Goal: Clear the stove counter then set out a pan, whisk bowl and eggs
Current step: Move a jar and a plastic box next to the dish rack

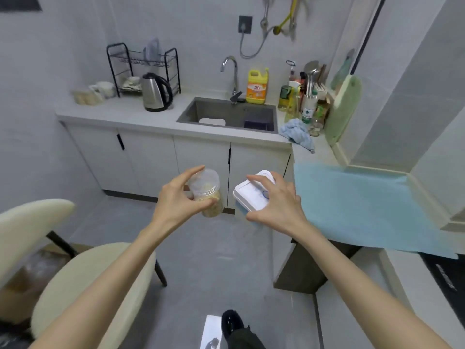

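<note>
Left grip [173,197] clasps a jar [210,195], right grip [279,201] a white box [249,195], near blue-matted counter [364,205].

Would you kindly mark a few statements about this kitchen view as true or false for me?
1. The left hand holds a clear jar. True.
2. The right hand is empty. False: it grips a white-lidded box.
3. The kettle stands left of the sink. True.
4. The yellow bottle lies inside the sink. False: it stands upright on the counter behind it.
</note>
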Action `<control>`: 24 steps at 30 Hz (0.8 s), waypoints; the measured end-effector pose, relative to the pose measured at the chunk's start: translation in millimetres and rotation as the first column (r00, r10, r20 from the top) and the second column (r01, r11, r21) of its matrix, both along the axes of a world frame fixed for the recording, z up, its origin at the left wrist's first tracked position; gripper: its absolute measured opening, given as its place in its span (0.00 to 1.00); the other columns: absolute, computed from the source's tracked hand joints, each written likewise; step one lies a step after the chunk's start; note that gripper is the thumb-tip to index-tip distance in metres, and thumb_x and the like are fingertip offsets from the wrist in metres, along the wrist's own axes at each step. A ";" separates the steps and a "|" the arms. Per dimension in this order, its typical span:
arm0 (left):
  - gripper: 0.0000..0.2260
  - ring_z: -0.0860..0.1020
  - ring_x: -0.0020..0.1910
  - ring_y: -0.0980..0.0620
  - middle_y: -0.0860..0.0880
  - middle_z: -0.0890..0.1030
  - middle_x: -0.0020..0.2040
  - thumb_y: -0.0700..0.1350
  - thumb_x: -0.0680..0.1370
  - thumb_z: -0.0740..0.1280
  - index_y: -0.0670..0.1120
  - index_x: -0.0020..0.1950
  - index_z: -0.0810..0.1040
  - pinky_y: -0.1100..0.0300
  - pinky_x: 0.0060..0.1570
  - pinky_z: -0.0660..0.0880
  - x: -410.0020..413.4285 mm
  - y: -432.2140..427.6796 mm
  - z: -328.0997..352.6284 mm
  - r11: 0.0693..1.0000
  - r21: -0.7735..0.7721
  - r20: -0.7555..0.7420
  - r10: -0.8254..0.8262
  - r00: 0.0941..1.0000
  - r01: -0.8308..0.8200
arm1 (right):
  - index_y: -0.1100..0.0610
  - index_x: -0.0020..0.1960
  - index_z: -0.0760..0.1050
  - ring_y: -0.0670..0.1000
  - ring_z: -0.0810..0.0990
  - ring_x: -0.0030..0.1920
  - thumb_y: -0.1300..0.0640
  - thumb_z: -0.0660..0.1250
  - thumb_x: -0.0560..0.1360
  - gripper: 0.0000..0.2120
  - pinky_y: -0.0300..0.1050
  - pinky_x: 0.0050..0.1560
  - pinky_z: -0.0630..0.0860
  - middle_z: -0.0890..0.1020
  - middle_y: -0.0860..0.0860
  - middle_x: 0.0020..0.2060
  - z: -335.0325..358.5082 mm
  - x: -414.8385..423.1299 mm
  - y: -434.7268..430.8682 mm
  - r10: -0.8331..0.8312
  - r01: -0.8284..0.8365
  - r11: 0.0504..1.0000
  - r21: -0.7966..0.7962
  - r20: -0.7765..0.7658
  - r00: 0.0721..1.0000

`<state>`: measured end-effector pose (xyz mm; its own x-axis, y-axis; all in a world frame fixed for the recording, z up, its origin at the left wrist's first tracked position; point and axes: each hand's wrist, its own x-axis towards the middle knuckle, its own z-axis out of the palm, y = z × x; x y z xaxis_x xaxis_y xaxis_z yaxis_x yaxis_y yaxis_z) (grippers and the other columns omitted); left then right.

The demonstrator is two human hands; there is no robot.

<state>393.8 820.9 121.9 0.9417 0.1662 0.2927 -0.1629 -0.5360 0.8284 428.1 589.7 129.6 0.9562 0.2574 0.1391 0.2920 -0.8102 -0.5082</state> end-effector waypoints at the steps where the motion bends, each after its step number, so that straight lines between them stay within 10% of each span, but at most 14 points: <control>1: 0.34 0.79 0.49 0.60 0.56 0.78 0.58 0.48 0.63 0.80 0.59 0.67 0.74 0.68 0.46 0.78 14.6 11.1 0.3 0.999 -0.002 0.000 0.032 0.999 -0.032 | 0.32 0.67 0.62 0.55 0.63 0.61 0.43 0.68 0.57 0.38 0.46 0.55 0.61 0.62 0.44 0.68 0.0 20.6 12.3 0.027 -0.027 1.000 0.008 0.002 1.000; 24: 0.34 0.75 0.46 0.67 0.55 0.76 0.58 0.49 0.64 0.80 0.58 0.67 0.74 0.81 0.39 0.69 302.1 303.6 14.9 0.882 0.027 -0.014 0.470 0.883 -0.470 | 0.34 0.67 0.63 0.55 0.63 0.62 0.46 0.71 0.59 0.38 0.51 0.60 0.63 0.62 0.44 0.69 10.5 402.7 345.4 0.437 -0.437 0.899 0.030 0.010 0.899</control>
